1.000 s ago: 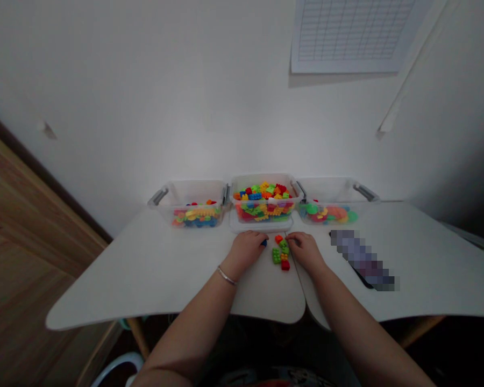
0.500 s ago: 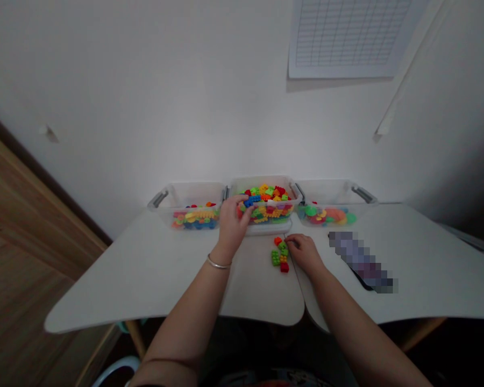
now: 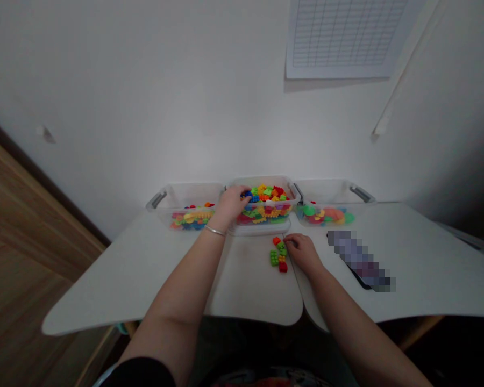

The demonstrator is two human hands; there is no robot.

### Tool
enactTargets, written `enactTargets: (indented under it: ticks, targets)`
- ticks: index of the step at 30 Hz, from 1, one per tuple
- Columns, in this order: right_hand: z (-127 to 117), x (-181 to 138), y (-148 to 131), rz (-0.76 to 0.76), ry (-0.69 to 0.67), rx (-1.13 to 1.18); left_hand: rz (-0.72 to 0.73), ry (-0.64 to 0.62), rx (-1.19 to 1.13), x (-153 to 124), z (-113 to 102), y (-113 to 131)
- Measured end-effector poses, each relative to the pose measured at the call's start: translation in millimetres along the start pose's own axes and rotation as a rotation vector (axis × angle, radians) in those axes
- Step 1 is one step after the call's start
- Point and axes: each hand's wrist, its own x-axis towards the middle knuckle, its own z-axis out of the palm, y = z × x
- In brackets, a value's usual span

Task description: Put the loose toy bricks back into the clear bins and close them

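Observation:
My left hand reaches over the front rim of the middle clear bin. Its thumb and fingers close around a blue toy brick among the heaped bricks. On the table lies a small cluster: an orange-red brick, a green piece, a green brick, a yellow piece and a red brick. Right beside this cluster rests my right hand, its fingers curled, fingertips close to the green piece. Whatever those fingers may hold is hidden.
Clear bins with grey handles flank the middle one: a left bin and a right bin, both with colourful toy pieces. A phone-like dark object, blurred, lies right of my right hand. Behind the white table rises a wall with a printed grid sheet.
My left hand has moved slightly up and farther into the middle bin with the blue brick. My right hand and the cluster on the table have stayed in place.

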Motion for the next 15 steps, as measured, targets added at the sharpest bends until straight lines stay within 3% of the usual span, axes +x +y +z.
enactTargets:
  ticks: [10,15]
  targets:
    - [1.1,1.1,0.6,0.019,-0.016,-0.01,0.006,-0.077,0.186,-7.2,5.4,17.7]
    - [0.3,1.6,0.9,0.017,-0.016,-0.013,0.149,0.075,0.061,-14.8,5.3,16.8]
